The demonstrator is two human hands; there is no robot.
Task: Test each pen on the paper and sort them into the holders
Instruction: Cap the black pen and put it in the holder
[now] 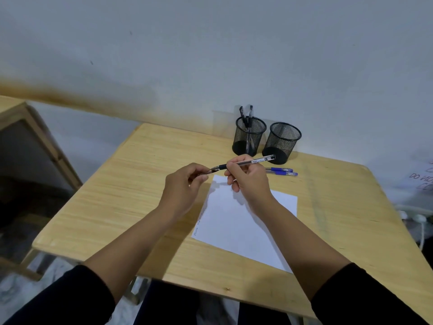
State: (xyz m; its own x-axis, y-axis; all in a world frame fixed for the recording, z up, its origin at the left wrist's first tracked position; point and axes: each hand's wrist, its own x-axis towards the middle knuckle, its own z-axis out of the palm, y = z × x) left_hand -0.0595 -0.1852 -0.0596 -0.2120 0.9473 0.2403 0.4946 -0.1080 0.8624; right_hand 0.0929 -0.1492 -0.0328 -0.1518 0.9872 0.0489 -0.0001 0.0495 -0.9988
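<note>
The left hand [185, 184] pinches something small at the tip of the black pen [243, 163], probably its cap; what exactly sits between those fingers I cannot tell. The right hand [248, 179] holds the barrel pinched in its fingers above the paper [243, 221]. Best to keep the barrel steady, then scribble lightly on bare paper. Beyond stand the left holder [249, 137], holding pens, and the right holder [282, 143]; two blue pens [282, 171] lie on the worktop [121, 198].

- Table [121, 184]: pale yellow wood with fine grain lines.
- Paper [239, 221]: white, faint dark scribbles at its left edge.
- Two mesh holders [249, 134], far: black.
- Two pens [281, 171] lying right: blue.
- Held pen [246, 163]: clear barrel, black grip.
- Sleeves [70, 299]: black.
</note>
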